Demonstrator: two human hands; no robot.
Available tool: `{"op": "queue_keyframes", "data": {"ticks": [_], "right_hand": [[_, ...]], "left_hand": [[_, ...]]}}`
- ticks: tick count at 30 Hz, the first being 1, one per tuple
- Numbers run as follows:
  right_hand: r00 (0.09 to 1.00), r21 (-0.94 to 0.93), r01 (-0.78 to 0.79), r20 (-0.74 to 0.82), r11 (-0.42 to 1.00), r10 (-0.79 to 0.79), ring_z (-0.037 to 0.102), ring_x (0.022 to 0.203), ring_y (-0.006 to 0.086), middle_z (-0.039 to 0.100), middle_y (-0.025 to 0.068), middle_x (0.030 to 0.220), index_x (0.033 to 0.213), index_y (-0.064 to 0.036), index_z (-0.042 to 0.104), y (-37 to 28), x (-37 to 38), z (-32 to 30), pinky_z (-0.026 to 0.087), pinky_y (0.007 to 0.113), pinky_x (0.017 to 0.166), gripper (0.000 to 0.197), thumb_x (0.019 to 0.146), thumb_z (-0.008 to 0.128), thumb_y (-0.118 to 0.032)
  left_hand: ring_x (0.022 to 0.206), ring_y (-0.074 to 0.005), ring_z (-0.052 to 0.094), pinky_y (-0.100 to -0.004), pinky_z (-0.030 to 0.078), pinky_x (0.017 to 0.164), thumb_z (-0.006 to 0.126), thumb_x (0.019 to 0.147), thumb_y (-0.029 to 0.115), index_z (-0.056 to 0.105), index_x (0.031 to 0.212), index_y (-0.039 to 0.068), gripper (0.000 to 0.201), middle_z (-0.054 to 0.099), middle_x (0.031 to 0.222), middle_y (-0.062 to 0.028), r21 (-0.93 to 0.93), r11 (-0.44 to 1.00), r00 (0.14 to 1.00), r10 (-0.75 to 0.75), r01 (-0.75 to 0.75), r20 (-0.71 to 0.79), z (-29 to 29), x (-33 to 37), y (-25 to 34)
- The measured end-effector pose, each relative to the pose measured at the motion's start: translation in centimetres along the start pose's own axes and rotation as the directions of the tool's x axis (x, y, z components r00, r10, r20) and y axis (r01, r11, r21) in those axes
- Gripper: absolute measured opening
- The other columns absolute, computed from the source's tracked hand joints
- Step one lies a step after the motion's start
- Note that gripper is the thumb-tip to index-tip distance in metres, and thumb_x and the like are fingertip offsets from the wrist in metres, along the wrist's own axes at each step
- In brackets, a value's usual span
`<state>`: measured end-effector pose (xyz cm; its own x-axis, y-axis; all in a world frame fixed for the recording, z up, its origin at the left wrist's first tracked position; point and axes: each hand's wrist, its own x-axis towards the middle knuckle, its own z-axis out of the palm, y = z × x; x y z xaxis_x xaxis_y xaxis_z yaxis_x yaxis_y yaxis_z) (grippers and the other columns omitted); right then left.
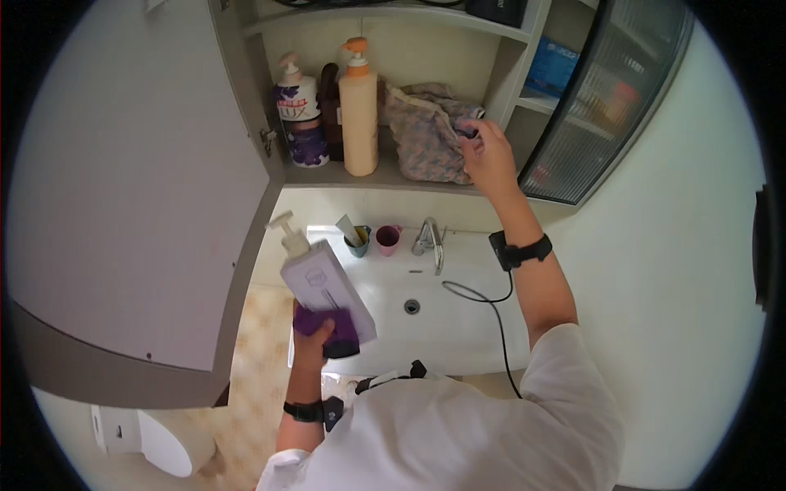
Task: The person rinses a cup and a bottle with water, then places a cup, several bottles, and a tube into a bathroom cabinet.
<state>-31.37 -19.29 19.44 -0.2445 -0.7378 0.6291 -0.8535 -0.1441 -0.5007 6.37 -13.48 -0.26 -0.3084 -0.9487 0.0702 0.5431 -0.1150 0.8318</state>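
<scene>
My left hand, low and left of the basin, is closed around a pale lilac pump bottle that tilts to the left. A purple cloth is held against the bottle's lower part by the same hand. Up at the open cabinet, my right hand has its fingers curled at the right edge of a patterned cloth bag, which sags on the shelf. The fingertips seem to pinch its fabric near a small dark spot. Left of the bag stand a cream pump bottle with an orange top and a purple-and-white pump bottle.
Below the cabinet is a white washbasin with a chrome tap, a pink cup and a teal cup. An open cabinet door fills the left; a ribbed glass door stands right. A black cable hangs from my right wrist.
</scene>
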Motion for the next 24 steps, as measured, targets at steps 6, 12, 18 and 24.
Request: {"op": "queue_keyframes", "data": {"ticks": [6,12,18,24], "right_hand": [[0.984,-0.330,0.169,-0.004,0.929,-0.181,0.056,0.107,0.0448,0.045,0.0264,0.132,0.132,0.0002,0.043,4.6,3.5,2.5,0.052,0.045,0.085,0.056,0.082,0.066,-0.013],[0.993,-0.418,0.055,0.115,0.907,-0.007,0.056,0.108,0.0419,0.049,0.0304,0.124,0.132,0.0029,0.042,2.7,6.3,4.2,0.051,0.046,0.087,0.062,0.078,0.069,-0.011],[0.981,-0.532,0.144,0.187,0.834,-0.050,0.065,0.091,0.0401,0.061,0.0296,0.104,0.132,0.0039,0.042,3.7,7.9,3.9,0.056,0.048,0.074,0.060,0.078,0.066,-0.005],[0.944,-0.658,0.298,0.312,0.692,-0.109,0.067,0.087,0.0387,0.063,0.0261,0.102,0.127,-0.0001,0.047,3.5,6.9,2.4,0.057,0.045,0.068,0.048,0.081,0.060,0.002]], "left_hand": [[0.108,-0.0219,0.056,-0.0369,0.048,0.093,0.064,0.076,-0.002,0.035,0.135,0.006,0.066,0.054,0.118,-0.0095,0.028,0.999,0.999,0.037,-0.036,-0.031,2.9,2.2,2.3],[0.108,-0.0212,0.056,-0.0358,0.048,0.092,0.064,0.075,-0.002,0.035,0.134,0.005,0.066,0.054,0.119,-0.0105,0.009,0.997,0.997,0.079,-0.079,-0.017,6.3,2.4,1.3],[0.110,-0.0218,0.055,-0.0365,0.048,0.094,0.068,0.075,0.000,0.033,0.137,0.004,0.071,0.053,0.120,-0.0111,0.037,0.998,0.998,0.056,-0.055,-0.036,8.6,2.7,0.2],[0.107,-0.0210,0.057,-0.0337,0.048,0.092,0.071,0.077,-0.001,0.023,0.143,0.003,0.081,0.053,0.117,-0.0143,0.209,0.954,0.971,0.232,-0.217,-0.053,12.7,8.2,-0.1]]}}
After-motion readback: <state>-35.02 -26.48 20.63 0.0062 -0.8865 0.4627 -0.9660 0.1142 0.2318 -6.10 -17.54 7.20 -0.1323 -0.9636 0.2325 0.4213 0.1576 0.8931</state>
